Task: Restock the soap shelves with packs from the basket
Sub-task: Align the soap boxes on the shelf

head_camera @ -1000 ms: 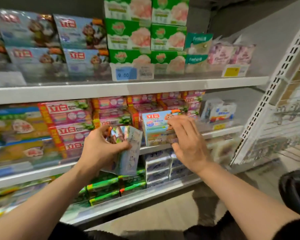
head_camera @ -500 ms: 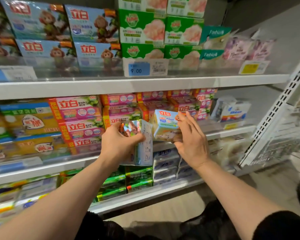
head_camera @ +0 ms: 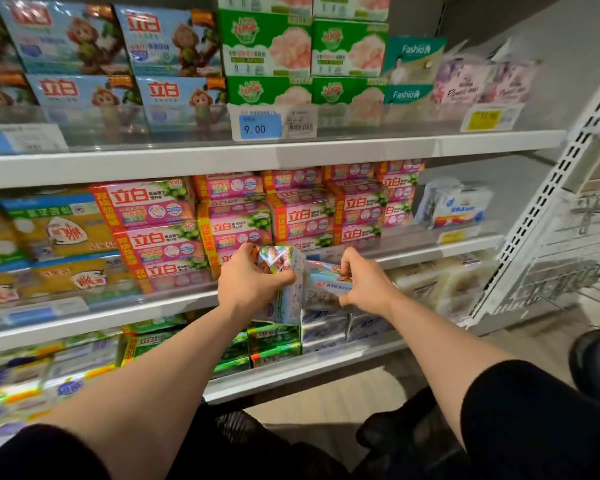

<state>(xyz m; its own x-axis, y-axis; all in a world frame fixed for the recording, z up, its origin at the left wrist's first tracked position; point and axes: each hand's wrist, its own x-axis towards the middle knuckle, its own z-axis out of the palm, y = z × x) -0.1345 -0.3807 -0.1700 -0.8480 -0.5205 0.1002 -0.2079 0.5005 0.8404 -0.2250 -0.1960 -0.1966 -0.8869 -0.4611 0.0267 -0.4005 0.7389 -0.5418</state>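
My left hand [head_camera: 248, 282] grips a light blue soap pack [head_camera: 284, 289], held on end in front of the middle shelf [head_camera: 430, 249]. My right hand [head_camera: 364, 284] grips a second light blue soap pack [head_camera: 323, 287] right beside it, and the two packs touch. Both hands are just below the row of pink soap packs [head_camera: 302, 213] on the middle shelf. Matching blue packs with a monkey picture [head_camera: 174, 50] stand on the top shelf [head_camera: 291, 152]. The basket is out of sight.
Green boxes [head_camera: 305, 46] and a 9.00 price tag [head_camera: 260, 126] sit on the top shelf. Yellow packs [head_camera: 59, 233] fill the middle shelf's left, white packs [head_camera: 458, 206] its right. Green and white packs lie on the lower shelf [head_camera: 309, 368]. A white perforated rack [head_camera: 548, 202] stands right.
My right hand has drawn its pack down and off the middle shelf front, now level with the left hand's pack. The camera has moved closer and lower.
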